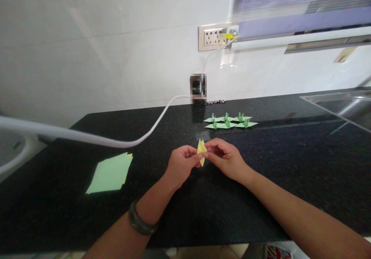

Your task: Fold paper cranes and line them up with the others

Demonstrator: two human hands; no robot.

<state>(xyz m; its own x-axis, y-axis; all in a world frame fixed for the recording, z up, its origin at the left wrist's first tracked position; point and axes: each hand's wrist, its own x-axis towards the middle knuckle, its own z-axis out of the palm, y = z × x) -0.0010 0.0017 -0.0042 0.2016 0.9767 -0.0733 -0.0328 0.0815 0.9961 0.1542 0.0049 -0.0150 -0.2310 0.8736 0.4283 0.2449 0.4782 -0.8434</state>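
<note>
your left hand (181, 162) and right hand (224, 156) each pinched the yellow folded paper (201, 149) between thumb and fingertips. both grips were narrow and closed on it from either side, and the piece stood point-up in the air just above the black counter (290, 166). i judged the fold in hand a fine one. you would have done it best with the pinches close to the crease line, the edges matched before any pressing, and a nail run along the crease once they met. laying so small a piece flat on the counter would have steadied it. counted outward from the yellow folded paper, there were six green paper cranes (228, 121) beyond it and a little to its right, in two rows of three, near it but apart. one stack of flat sheets (109, 173) lay well to its left and nearer you, green on top with a yellow edge showing beneath; i could not tell how many sheets. one white cable (116, 140) ran beyond it to the left, one wall socket (213, 37) sat far beyond it, one sink (342, 104) lay well to its right, and one dark bracelet (142, 222) ringed your left wrist.
</note>
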